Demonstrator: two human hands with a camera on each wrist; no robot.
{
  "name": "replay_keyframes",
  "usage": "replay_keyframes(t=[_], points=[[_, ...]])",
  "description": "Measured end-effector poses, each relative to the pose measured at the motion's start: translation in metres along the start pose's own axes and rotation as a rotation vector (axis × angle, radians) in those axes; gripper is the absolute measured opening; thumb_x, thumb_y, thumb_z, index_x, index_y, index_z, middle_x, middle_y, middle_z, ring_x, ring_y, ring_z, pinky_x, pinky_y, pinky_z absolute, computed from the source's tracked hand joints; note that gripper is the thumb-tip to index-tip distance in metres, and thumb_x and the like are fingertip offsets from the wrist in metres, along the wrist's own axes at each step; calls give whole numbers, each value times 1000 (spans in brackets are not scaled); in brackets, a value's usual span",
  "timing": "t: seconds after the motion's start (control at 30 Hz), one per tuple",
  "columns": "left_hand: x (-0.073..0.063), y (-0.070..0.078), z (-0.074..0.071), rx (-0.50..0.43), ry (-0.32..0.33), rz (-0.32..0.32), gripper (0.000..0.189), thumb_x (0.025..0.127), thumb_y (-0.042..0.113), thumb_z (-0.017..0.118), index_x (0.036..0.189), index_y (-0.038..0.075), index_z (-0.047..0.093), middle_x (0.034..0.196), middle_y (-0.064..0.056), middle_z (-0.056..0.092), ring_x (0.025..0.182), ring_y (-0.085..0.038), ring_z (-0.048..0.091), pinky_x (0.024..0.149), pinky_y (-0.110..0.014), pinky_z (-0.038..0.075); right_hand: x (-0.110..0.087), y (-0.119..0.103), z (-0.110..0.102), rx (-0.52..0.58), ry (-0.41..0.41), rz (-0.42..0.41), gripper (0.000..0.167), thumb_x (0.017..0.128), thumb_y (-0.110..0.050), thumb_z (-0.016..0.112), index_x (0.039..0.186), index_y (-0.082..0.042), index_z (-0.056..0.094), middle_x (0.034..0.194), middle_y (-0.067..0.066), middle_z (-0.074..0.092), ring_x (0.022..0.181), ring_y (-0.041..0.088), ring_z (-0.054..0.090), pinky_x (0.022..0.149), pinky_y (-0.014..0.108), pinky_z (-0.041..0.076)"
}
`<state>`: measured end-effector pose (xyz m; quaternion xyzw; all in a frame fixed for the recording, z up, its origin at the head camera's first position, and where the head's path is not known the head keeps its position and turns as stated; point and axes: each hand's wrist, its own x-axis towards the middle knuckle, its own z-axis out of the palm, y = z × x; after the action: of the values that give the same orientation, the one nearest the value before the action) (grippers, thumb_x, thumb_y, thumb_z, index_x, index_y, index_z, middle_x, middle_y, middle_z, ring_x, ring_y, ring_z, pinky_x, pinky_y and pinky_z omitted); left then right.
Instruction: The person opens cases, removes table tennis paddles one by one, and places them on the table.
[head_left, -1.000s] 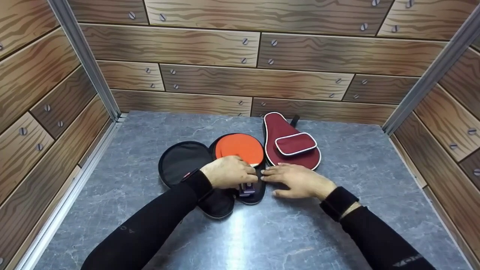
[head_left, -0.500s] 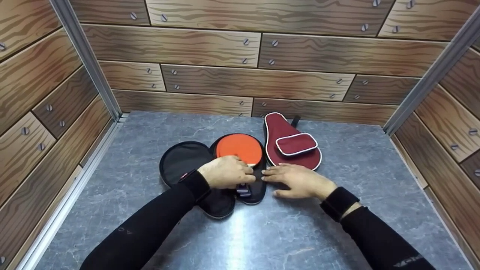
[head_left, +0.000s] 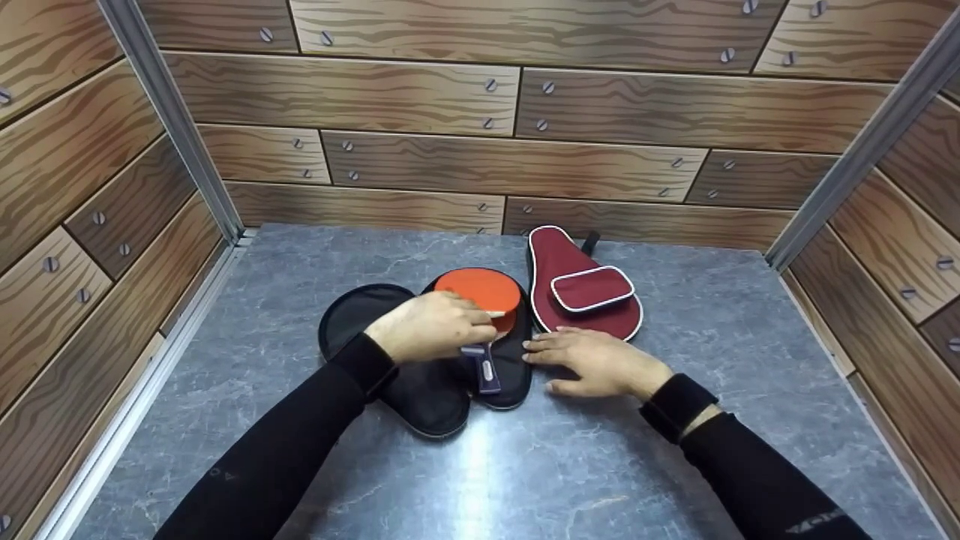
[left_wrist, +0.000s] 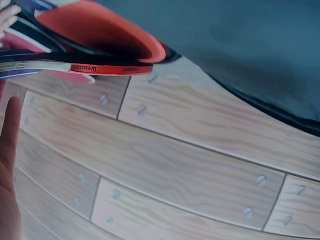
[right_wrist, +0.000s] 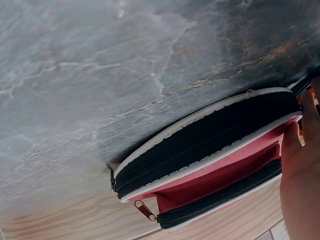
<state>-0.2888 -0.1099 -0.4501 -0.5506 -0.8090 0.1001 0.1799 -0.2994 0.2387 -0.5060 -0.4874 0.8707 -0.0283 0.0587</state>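
Observation:
My left hand holds a table tennis paddle with an orange face, raised and tilted. Its lettered red edge shows in the left wrist view; the fingers hide much of its handle. Below it, a second orange paddle lies in the open black case, its purple handle towards me. The case's other half is spread to the left under my left wrist. My right hand lies with fingers extended, fingertips at the case's right edge, close to the dark red paddle case.
The dark red case has white piping and a small raised pocket; zips and a zip pull show in the right wrist view. Wood-patterned walls with metal corner rails enclose the grey marbled tabletop at the back and sides.
My left hand has moved up and leftward, lifting and tilting the upper paddle off the lower one. More of the lower paddle's handle now shows. The right hand has stayed put.

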Motion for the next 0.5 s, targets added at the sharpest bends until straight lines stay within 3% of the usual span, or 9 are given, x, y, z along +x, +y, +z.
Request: replay_keyframes(t=[0.27, 0.5], points=[[-16, -17, -13, -139, 68, -94, 30, 95, 9, 91, 121, 19, 78, 124, 3, 86, 119, -22, 83, 103, -41, 70, 0, -1, 0, 5, 1, 4, 57, 112, -41, 73, 165, -19, 70, 174, 2, 67, 167, 30, 59, 141, 59, 44], [-25, -26, -10, -465, 146, -239, 38, 101, -2, 83, 135, 16, 80, 131, -1, 86, 123, -20, 83, 107, -40, 69, 0, -1, -2, 1, -1, 5, 57, 112, -41, 74, 165, -19, 70, 174, 2, 66, 167, 30, 59, 141, 58, 45]])
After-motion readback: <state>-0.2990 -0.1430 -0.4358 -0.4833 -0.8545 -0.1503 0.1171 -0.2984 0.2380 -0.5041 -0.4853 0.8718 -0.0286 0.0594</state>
